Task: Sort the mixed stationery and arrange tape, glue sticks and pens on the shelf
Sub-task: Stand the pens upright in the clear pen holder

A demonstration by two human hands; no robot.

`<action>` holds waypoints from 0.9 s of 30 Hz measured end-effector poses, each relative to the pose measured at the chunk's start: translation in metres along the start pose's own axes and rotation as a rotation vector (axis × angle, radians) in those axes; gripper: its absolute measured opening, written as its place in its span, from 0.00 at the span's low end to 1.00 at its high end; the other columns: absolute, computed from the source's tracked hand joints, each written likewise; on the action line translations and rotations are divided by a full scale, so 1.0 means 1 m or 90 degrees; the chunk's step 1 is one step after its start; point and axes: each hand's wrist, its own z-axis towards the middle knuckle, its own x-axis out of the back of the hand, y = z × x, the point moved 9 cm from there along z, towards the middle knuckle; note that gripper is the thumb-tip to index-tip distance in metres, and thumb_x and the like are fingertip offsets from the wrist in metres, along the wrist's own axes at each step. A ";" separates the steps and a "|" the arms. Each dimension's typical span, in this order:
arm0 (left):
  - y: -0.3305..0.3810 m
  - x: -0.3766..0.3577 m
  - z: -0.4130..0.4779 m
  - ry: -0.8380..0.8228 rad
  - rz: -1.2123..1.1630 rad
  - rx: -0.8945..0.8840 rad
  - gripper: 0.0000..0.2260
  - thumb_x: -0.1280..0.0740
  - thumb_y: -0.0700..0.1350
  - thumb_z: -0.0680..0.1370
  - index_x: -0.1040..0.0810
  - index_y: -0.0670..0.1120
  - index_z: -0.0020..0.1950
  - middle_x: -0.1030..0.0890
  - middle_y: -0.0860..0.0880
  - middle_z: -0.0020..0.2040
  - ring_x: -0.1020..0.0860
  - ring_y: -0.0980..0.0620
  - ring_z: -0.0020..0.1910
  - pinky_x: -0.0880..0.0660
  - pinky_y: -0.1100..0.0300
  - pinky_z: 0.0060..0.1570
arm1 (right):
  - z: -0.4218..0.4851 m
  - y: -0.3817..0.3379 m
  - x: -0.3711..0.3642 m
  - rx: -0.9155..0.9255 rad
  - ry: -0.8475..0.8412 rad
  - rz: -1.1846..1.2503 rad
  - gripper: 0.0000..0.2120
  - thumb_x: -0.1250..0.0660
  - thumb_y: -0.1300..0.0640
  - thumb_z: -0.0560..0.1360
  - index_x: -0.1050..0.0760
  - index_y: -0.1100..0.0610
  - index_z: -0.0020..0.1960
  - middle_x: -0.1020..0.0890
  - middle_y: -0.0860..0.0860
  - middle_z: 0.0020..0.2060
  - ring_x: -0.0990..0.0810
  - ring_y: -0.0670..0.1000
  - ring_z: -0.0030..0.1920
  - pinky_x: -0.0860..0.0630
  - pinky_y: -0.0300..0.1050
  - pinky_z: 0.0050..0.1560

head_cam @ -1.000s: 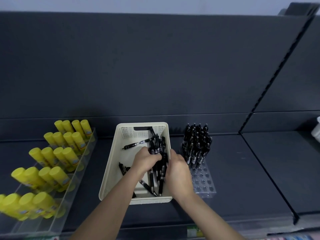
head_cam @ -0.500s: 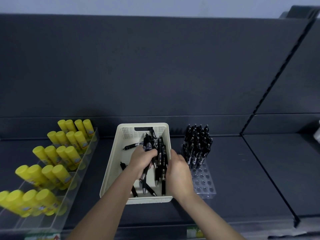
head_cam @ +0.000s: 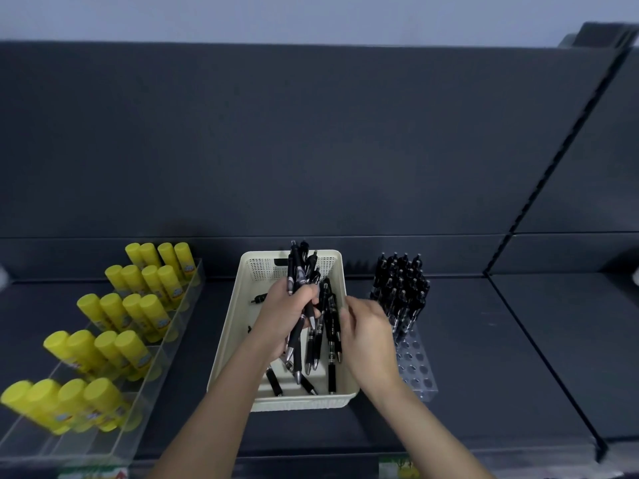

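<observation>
Nearest, a few loose black click pens (head_cam: 276,378) lie on the floor of the cream perforated plastic basket (head_cam: 238,326), which sits on the dark shelf (head_cam: 484,357). Above them the left hand (head_cam: 283,316) is curled round an untidy bundle of black pens (head_cam: 299,288), tips splayed downward. The right hand (head_cam: 370,330) has its fingers beside the hanging ones; whether it pinches any I cannot tell. So loose a fistful could shed pens, or topple those standing in the clear drilled acrylic rack (head_cam: 415,368) just right of the basket.
</observation>
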 end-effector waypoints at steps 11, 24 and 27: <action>0.010 -0.015 -0.012 -0.083 0.020 -0.043 0.03 0.37 0.37 0.77 0.27 0.44 0.46 0.23 0.47 0.35 0.26 0.52 0.29 0.31 0.64 0.26 | 0.032 -0.006 0.009 -0.286 -0.120 0.328 0.12 0.30 0.54 0.73 0.23 0.62 0.38 0.25 0.51 0.28 0.28 0.47 0.31 0.31 0.41 0.32; -0.008 -0.027 0.003 -0.001 -0.185 0.094 0.05 0.33 0.39 0.77 0.29 0.42 0.45 0.25 0.47 0.33 0.26 0.54 0.27 0.29 0.63 0.25 | 0.026 0.013 0.081 -0.265 0.114 0.365 0.10 0.36 0.61 0.76 0.27 0.68 0.40 0.23 0.57 0.32 0.21 0.49 0.33 0.18 0.44 0.36; -0.011 -0.029 0.001 0.008 -0.212 0.110 0.07 0.33 0.42 0.78 0.29 0.44 0.43 0.26 0.49 0.32 0.29 0.56 0.26 0.31 0.67 0.23 | 0.021 0.017 0.114 -0.227 0.174 0.355 0.08 0.36 0.61 0.76 0.24 0.64 0.41 0.21 0.62 0.35 0.20 0.51 0.35 0.19 0.41 0.35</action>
